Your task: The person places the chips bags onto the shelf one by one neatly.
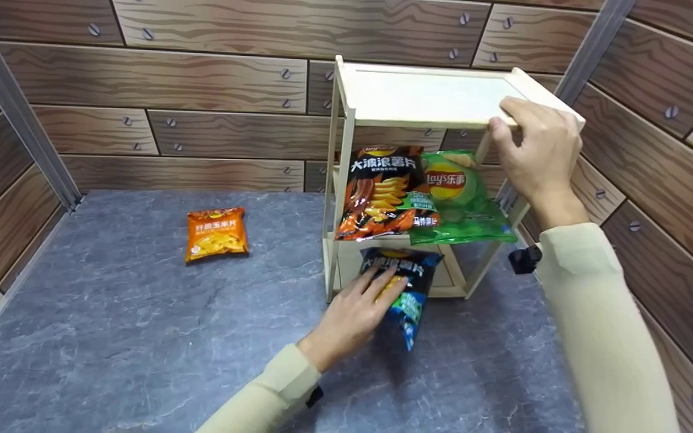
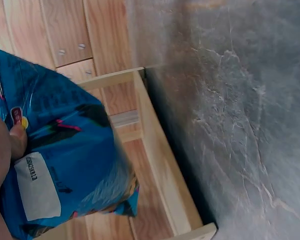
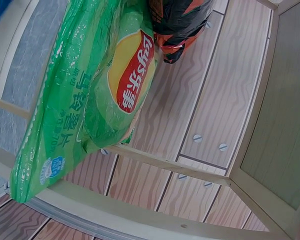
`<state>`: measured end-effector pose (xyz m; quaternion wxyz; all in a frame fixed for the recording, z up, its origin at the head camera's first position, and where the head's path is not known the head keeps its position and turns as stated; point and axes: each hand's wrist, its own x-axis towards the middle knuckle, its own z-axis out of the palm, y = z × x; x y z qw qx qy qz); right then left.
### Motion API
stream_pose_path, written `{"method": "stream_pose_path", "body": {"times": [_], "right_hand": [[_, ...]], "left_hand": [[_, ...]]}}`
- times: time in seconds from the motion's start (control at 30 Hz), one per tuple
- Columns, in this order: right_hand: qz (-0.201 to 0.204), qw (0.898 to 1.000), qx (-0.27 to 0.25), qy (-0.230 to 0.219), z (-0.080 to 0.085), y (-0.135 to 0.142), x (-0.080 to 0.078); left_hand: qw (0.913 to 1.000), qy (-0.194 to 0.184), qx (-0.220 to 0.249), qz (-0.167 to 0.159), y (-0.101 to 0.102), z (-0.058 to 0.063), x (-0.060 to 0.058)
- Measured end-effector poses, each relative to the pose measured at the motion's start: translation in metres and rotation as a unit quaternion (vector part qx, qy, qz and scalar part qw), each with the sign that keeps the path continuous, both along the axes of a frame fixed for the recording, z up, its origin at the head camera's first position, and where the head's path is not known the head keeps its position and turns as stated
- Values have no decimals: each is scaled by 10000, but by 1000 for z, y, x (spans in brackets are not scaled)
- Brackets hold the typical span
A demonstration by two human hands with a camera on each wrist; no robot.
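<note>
My left hand grips a blue-and-black bag of chips, fingers spread over its front. In the left wrist view the thumb presses the blue back of the chip bag, beside a white label. The bag is tilted at the front of the lower level of a pale wooden shelf rack. My right hand holds the rack's top at its front right, thumb at the front edge. On the middle level, a black-and-orange chip bag stands beside a green Lay's bag; the right wrist view shows the green bag up close.
A small orange snack bag lies on the grey marbled tabletop, left of the rack. Wood-patterned walls enclose the back and sides, with metal posts at the corners.
</note>
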<state>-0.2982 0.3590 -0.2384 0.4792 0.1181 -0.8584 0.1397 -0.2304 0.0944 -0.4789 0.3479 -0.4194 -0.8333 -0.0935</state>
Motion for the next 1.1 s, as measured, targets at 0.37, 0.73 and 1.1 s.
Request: {"method": "stream_pose_path", "body": {"times": [0.37, 0.73, 1.1], "right_hand": [[45, 10000, 11, 25, 2, 1, 1], [9, 10000, 22, -11, 0, 1, 2], [3, 10000, -48, 21, 0, -1, 2]], "left_hand": [[9978, 370, -224, 503, 38, -7, -36], [9814, 1371, 175, 1334, 74, -23, -66], [9775, -1751, 329, 1131, 101, -20, -68]]}}
